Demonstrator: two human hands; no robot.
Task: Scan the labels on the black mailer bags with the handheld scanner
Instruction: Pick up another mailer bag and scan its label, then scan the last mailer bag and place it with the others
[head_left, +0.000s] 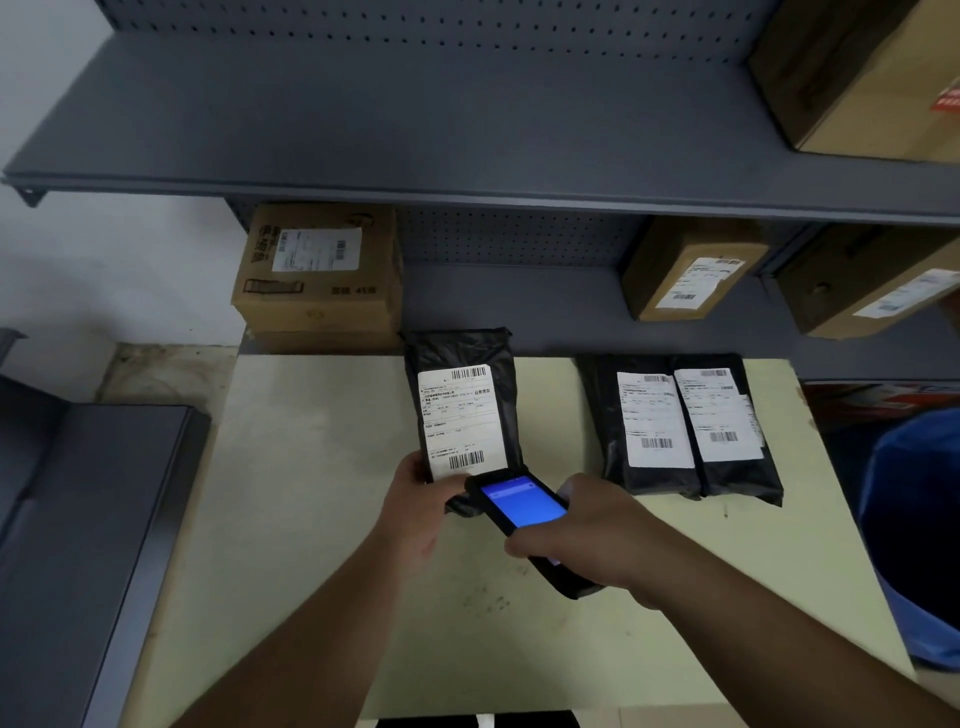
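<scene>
My left hand (413, 506) grips the near end of a black mailer bag (470, 353), holding it up off the pale table (311, 493) with its white label (460, 421) facing me. My right hand (587, 535) holds the black handheld scanner (519, 501), whose screen glows blue. The scanner's front end sits just below the label's lower barcode and covers the bag's near edge. Two more black mailer bags (644, 467) (727, 473) lie side by side on the table to the right, labels up.
Grey metal shelving (467, 130) stands behind the table. Cardboard boxes (317, 275) (691, 270) (872, 280) sit on the lower shelf, another (862, 78) on the upper one. A blue bin (914, 530) is at the right, a grey surface (78, 519) at the left.
</scene>
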